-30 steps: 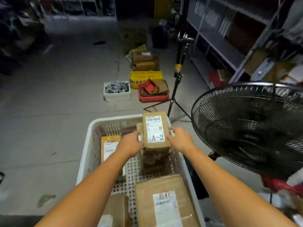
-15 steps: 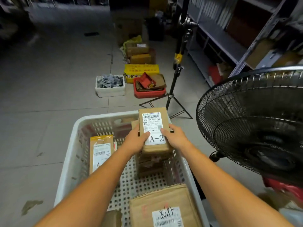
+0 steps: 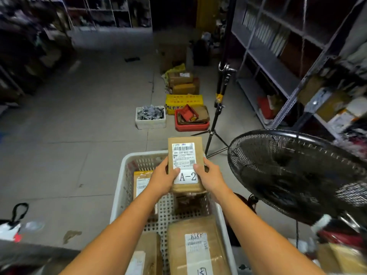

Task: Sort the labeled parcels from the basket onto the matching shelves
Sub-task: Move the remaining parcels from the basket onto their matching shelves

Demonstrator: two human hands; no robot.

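Fingers (image 3: 177, 172) of left hand (image 3: 161, 180) and right hand (image 3: 211, 178) grip parcel (image 3: 184, 150) over basket (image 3: 122, 175).

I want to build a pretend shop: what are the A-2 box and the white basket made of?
A-2 parcel: looks like matte brown cardboard, with a white paper label. Basket: probably hard white plastic, judging by its smooth rim and moulded grid holes.

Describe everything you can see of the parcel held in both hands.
The A-2 parcel is a brown cardboard box held above the white basket, label side up. A white barcode label covers most of it, reading "A-2" at the bottom. The left hand and right hand grip its sides, thumbs on the label.
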